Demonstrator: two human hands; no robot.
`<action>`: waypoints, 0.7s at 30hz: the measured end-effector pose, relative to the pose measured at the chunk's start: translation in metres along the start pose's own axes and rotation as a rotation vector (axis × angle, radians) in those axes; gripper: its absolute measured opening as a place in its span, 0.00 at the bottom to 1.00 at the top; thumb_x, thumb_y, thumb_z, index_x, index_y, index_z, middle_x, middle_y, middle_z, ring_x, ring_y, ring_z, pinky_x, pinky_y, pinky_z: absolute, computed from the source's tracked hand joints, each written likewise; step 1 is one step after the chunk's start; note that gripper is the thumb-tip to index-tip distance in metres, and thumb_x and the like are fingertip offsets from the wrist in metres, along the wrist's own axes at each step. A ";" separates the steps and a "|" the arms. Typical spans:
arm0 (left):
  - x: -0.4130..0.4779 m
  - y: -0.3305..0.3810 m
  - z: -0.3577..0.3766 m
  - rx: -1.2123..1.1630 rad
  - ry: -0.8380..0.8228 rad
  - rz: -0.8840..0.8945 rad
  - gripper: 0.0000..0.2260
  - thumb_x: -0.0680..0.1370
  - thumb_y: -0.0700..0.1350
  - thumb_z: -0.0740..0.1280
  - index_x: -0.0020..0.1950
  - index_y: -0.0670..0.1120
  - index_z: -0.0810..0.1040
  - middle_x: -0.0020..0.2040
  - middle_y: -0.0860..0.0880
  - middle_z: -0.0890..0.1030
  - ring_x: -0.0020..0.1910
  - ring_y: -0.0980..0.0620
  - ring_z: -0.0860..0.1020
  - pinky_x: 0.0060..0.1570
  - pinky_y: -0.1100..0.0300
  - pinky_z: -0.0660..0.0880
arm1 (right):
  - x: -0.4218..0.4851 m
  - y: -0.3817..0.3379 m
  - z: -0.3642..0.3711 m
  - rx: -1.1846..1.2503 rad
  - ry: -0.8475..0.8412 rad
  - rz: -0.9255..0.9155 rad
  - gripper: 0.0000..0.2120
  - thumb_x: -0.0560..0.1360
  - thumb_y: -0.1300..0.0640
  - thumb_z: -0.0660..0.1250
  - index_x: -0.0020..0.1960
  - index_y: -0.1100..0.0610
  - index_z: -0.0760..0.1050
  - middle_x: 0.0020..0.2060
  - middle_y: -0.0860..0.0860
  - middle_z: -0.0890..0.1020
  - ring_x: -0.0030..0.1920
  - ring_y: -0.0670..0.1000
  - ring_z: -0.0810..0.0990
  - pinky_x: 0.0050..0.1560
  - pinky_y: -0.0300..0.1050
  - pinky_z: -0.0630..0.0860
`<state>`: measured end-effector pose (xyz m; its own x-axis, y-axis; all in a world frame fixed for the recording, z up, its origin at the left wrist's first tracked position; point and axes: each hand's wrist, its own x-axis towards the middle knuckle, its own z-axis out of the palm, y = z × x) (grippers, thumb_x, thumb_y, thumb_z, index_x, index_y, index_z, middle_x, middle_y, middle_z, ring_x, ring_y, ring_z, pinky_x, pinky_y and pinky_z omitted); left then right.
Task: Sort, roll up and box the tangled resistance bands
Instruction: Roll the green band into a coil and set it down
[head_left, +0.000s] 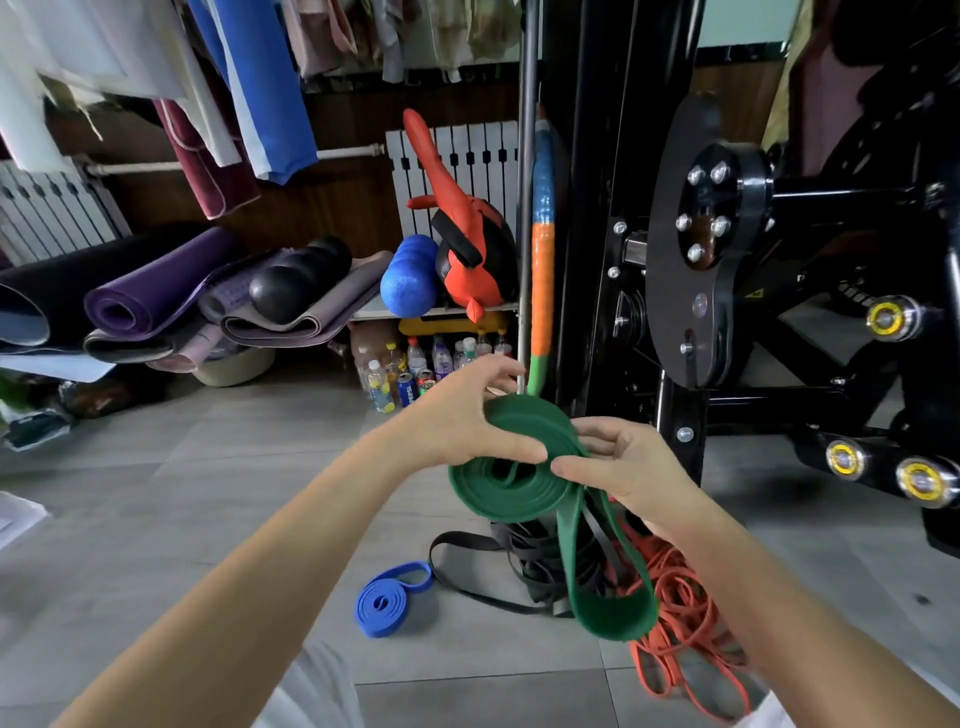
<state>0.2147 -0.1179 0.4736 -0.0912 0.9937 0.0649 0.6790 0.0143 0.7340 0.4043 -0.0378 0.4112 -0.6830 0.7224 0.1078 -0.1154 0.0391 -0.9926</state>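
A green band (498, 493) is held in the air between both hands, partly wound into a flat coil. The left hand (457, 421) is closed around the coil's upper left side: its thumb is laid across the wound layers and its fingers are curled over the far rim. The right hand (623, 467) is set against the coil's right edge, where the band is pinched between the thumb and curled fingers. From that pinch the unwound remainder is let down as a long loop, whose lower end hangs below the right wrist, in front of the heaps on the floor. Directly beneath the coil a tangle of black bands (524, 561) is spread on the grey tiled floor (208, 493). Just to its right a heap of thin orange bands (680, 623) is piled, touching or overlapping the tangle. A blue band (389, 603), rolled into a coil with a short loose loop, is laid on the floor left of the black tangle, apart from both hands. A black exercise machine (727, 234) is seen behind the hands at right, and rolled mats (156, 296) are stacked at far left.
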 end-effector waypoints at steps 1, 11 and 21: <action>0.003 0.005 -0.002 0.160 -0.077 -0.001 0.39 0.59 0.59 0.78 0.66 0.57 0.66 0.56 0.60 0.73 0.56 0.59 0.73 0.52 0.66 0.70 | 0.001 -0.001 0.002 -0.050 -0.024 0.009 0.17 0.65 0.70 0.74 0.51 0.57 0.80 0.44 0.54 0.86 0.44 0.53 0.85 0.42 0.39 0.80; -0.003 -0.004 0.010 0.293 -0.226 -0.041 0.20 0.62 0.54 0.79 0.49 0.49 0.79 0.44 0.52 0.81 0.40 0.56 0.79 0.40 0.61 0.77 | -0.008 0.001 0.007 -0.166 -0.157 0.071 0.22 0.66 0.68 0.74 0.57 0.56 0.76 0.51 0.53 0.83 0.49 0.46 0.83 0.52 0.36 0.77; -0.011 -0.012 -0.010 -0.430 0.027 -0.060 0.18 0.59 0.46 0.79 0.47 0.48 0.82 0.43 0.47 0.85 0.43 0.50 0.83 0.42 0.60 0.79 | -0.013 0.006 -0.001 0.020 -0.137 0.073 0.23 0.63 0.60 0.73 0.57 0.55 0.76 0.50 0.52 0.85 0.52 0.50 0.83 0.48 0.37 0.78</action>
<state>0.2003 -0.1303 0.4703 -0.1438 0.9892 0.0272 0.3068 0.0184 0.9516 0.4132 -0.0460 0.4042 -0.7817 0.6221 0.0431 -0.0749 -0.0252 -0.9969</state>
